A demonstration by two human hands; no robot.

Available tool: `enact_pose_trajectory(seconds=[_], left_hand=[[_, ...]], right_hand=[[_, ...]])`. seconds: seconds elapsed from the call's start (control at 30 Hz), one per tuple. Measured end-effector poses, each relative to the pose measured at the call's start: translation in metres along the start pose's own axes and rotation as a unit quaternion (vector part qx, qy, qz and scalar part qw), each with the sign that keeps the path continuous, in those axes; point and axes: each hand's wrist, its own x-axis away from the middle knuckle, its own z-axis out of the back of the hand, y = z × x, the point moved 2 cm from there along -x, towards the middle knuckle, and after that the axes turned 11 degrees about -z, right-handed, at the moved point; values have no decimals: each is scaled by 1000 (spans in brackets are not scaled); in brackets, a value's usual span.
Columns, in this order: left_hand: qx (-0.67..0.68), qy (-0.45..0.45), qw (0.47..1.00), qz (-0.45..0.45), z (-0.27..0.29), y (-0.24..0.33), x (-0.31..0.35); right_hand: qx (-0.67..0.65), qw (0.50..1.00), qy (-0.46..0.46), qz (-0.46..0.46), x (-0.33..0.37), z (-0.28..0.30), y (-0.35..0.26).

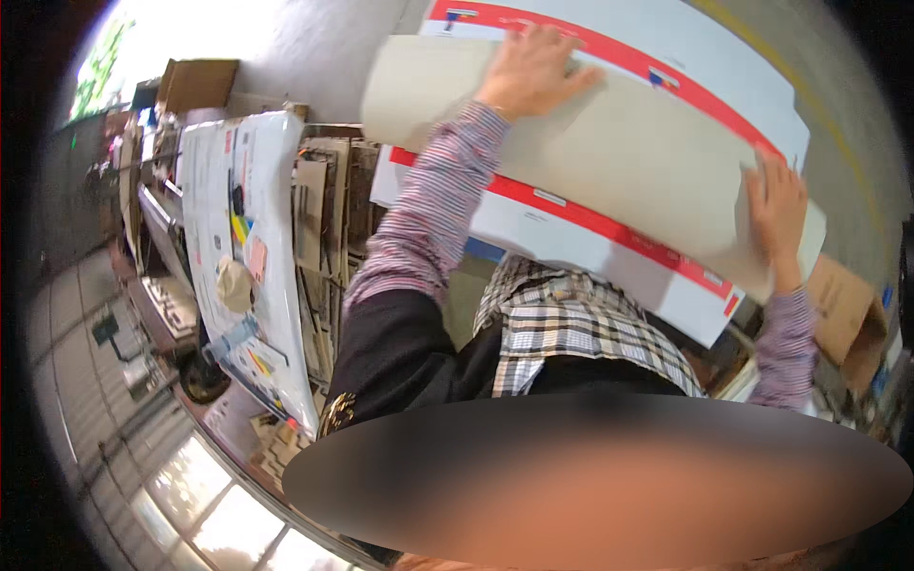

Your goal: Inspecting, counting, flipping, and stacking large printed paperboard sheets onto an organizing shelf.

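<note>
A long beige board [647,143] with rounded ends lies slantwise across a flat white and red printed cardboard sheet [571,224]. The sheet shows beyond the board on both its far and near sides. My left hand [538,71] rests on the board's far left part, fingers spread. Toward the right end, my right hand [779,205] lies on the board with its fingers stretched toward the far edge. Neither hand is wrapped round anything. What supports the sheet is mostly hidden beneath it.
To the left stands a white-covered table [214,190] carrying a beige roundish item [234,285] and printed papers. Stacked flat cardboard pieces [319,209] fill the space beside it. An open brown carton [843,319] sits at the right, and another brown box [197,84] at the far left.
</note>
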Motion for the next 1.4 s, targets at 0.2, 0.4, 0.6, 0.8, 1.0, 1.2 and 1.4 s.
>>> enact_pose_trajectory(seconds=[0.2,0.4,0.6,0.8,1.0,1.2,1.4], left_hand=[[24,-30,999,12,31,14,-1],[-165,61,974,142,106,-95,62],[-48,-73,928,362,14,-127,109],[386,142,816,407,74,-193,127],[189,-400,896,-35,82,-178,223],[509,-264,715,400,55,-158,244],[709,-129,502,478,59,-151,199]], right_hand=[[-28,997,55,-49,22,-45,4],[-129,991,-34,-5,0,-29,6],[-62,998,2,-14,-15,-63,-18],[-136,986,-13,96,-1,34,-13],[-166,926,-263,214,108,74,-80],[-120,948,-252,152,164,60,-89],[-110,957,-260,62,216,16,-111]])
